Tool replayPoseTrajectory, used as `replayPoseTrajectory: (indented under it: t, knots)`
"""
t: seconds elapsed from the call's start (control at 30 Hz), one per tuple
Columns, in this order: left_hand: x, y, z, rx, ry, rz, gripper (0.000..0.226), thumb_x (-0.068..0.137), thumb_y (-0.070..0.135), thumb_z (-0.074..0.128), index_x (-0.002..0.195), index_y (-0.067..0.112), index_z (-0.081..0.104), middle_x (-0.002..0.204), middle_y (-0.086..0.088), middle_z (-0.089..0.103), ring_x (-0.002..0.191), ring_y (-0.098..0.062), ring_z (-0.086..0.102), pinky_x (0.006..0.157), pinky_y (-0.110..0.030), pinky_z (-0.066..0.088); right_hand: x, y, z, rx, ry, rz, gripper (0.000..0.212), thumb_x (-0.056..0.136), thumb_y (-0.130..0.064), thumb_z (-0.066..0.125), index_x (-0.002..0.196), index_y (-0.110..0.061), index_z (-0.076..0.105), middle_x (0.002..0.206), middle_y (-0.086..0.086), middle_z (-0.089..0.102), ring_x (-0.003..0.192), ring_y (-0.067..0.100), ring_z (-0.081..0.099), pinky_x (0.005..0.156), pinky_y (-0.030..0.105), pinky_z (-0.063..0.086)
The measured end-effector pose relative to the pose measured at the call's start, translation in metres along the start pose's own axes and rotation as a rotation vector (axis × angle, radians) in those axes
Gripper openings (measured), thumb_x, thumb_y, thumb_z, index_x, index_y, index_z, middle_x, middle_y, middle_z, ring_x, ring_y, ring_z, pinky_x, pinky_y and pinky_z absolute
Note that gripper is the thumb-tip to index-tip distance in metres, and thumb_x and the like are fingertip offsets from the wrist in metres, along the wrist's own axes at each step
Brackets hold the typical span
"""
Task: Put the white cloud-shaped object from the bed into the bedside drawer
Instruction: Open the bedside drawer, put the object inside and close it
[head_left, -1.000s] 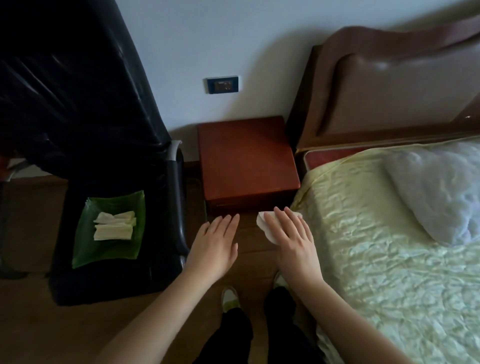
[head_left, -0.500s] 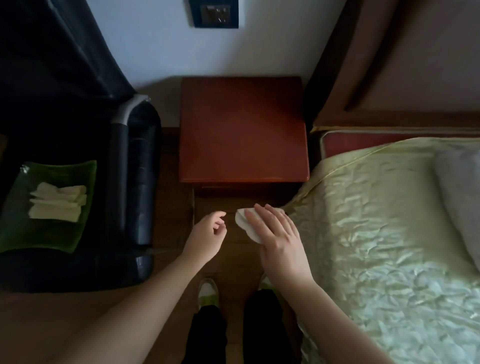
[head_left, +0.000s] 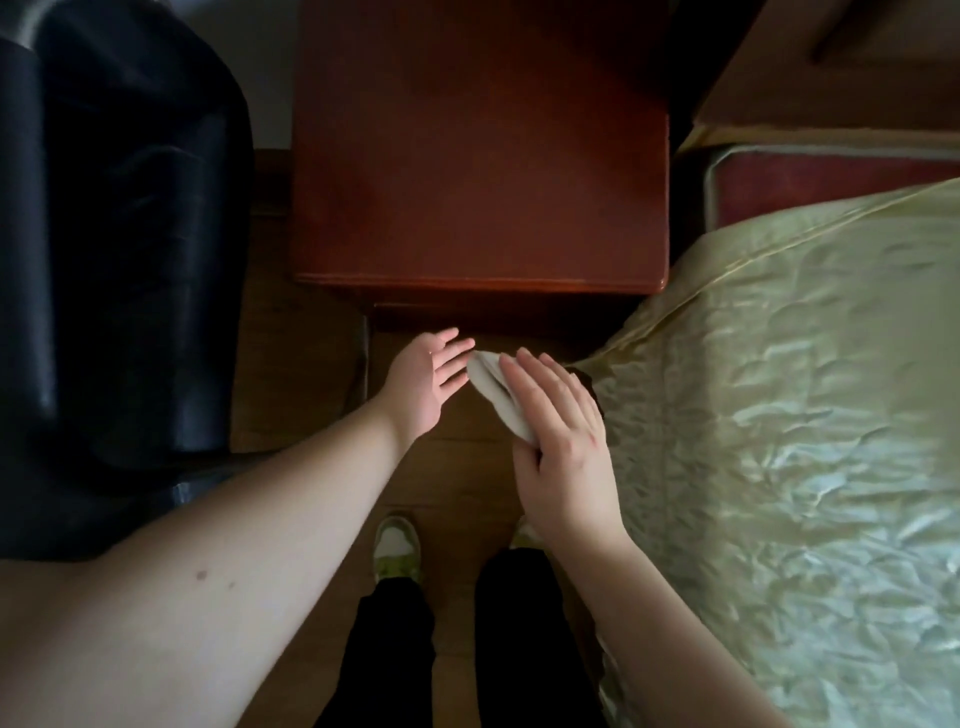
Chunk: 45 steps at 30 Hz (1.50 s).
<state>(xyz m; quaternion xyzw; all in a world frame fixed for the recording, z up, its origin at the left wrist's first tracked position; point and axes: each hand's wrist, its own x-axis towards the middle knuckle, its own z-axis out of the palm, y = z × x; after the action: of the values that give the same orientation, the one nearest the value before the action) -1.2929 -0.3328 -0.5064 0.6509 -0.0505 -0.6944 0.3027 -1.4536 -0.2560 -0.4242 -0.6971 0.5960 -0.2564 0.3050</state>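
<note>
My right hand (head_left: 558, 447) holds the white cloud-shaped object (head_left: 493, 392) under flat fingers, just left of the bed's corner. Only the object's left edge shows past the fingers. My left hand (head_left: 423, 382) is open, palm turned up and to the right, its fingertips almost touching the object. Both hands hover in front of the reddish-brown bedside cabinet (head_left: 478, 156). The drawer front (head_left: 493, 314) is a dark strip under the cabinet top, and it looks closed.
A black leather armchair (head_left: 119, 234) stands to the left of the cabinet. The bed with a pale yellow-green quilted cover (head_left: 789, 415) fills the right side. My legs and shoes (head_left: 397, 545) stand on the wooden floor below the hands.
The view has moved closer and tilted down over the cabinet. My left hand has opened and turned palm up beside the object. The right hand still holds the object.
</note>
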Motion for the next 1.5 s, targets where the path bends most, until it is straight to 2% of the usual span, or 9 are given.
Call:
replayPoseTrajectory:
  t: [0.23,0.7,0.83,0.93,1.03,1.13,1.2,1.33,1.5]
  knots:
    - [0.07,0.006,0.006,-0.083,-0.031,0.01,0.049,0.099,0.014,0.024,0.147,0.01,0.036,0.139,-0.012,0.055,0.125,-0.026,0.054,0.112,-0.048,0.034,0.012,0.027,0.028,0.03,0.022,-0.019,0.066,0.079,0.011,0.055,0.14,-0.013,0.051,0.144,0.005,0.051,0.14,0.022,0.038,0.117,0.044,0.027]
    - [0.099,-0.005,0.005,-0.132,0.01,0.002,0.052,0.085,-0.008,0.026,0.127,0.014,0.047,0.11,-0.006,0.064,0.102,-0.021,0.062,0.093,-0.042,0.045,-0.004,0.042,0.053,0.081,0.031,-0.016,0.068,0.076,0.009,0.053,0.14,-0.014,0.05,0.142,0.004,0.053,0.138,0.02,0.042,0.112,0.05,0.033]
    - [0.075,-0.029,0.004,-0.04,0.076,-0.133,0.032,0.099,0.007,0.039,0.128,0.014,0.051,0.105,-0.003,0.066,0.09,-0.018,0.065,0.065,-0.032,0.054,-0.003,0.026,0.048,0.141,0.038,-0.002,0.07,0.076,0.012,0.055,0.141,-0.015,0.049,0.143,0.002,0.052,0.138,0.015,0.042,0.111,0.049,0.036]
    - [0.062,-0.053,-0.008,-0.002,-0.006,-0.173,0.032,0.099,0.012,0.04,0.127,0.002,0.052,0.113,-0.01,0.064,0.098,-0.023,0.064,0.097,-0.044,0.051,-0.002,0.013,0.043,0.19,0.048,0.057,0.067,0.08,0.01,0.057,0.141,-0.017,0.048,0.142,-0.003,0.052,0.135,0.011,0.043,0.107,0.046,0.042]
    - [0.046,-0.075,-0.015,-0.055,0.038,-0.225,0.039,0.093,0.004,0.037,0.128,0.007,0.052,0.108,-0.008,0.066,0.097,-0.018,0.064,0.089,-0.042,0.05,0.001,0.003,0.038,0.261,-0.008,0.194,0.063,0.088,-0.004,0.06,0.142,-0.03,0.042,0.134,-0.025,0.051,0.127,-0.002,0.048,0.101,0.026,0.046]
    - [0.037,-0.087,-0.022,-0.08,0.042,-0.223,0.042,0.094,0.004,0.039,0.133,0.013,0.051,0.116,-0.011,0.064,0.103,-0.02,0.063,0.083,-0.037,0.051,0.008,0.002,0.035,0.399,-0.052,0.459,0.05,0.089,-0.02,0.064,0.129,-0.043,0.045,0.108,-0.039,0.056,0.102,-0.013,0.055,0.072,0.007,0.047]
    - [0.033,-0.092,-0.026,-0.079,0.041,-0.212,0.035,0.097,0.011,0.045,0.13,0.018,0.052,0.12,-0.01,0.064,0.107,-0.022,0.063,0.088,-0.039,0.052,0.014,0.008,0.036,0.525,-0.034,0.678,0.037,0.087,-0.026,0.067,0.118,-0.04,0.051,0.099,-0.026,0.061,0.093,-0.003,0.061,0.064,0.011,0.049]
    - [0.024,-0.1,-0.039,-0.094,0.06,-0.227,0.039,0.093,0.002,0.039,0.126,0.016,0.056,0.112,-0.01,0.067,0.098,-0.022,0.067,0.08,-0.038,0.051,0.034,0.025,0.043,0.818,0.05,1.027,0.04,0.087,-0.025,0.069,0.125,-0.023,0.056,0.109,-0.003,0.066,0.101,0.016,0.064,0.088,0.035,0.056]
    - [0.018,-0.094,-0.056,-0.116,0.078,-0.185,0.044,0.089,-0.001,0.037,0.121,0.017,0.06,0.112,-0.011,0.067,0.098,-0.023,0.067,0.08,-0.037,0.051,0.069,0.039,0.061,0.698,0.014,1.06,0.048,0.086,-0.023,0.07,0.131,-0.016,0.053,0.109,0.001,0.063,0.1,0.021,0.063,0.085,0.036,0.057]
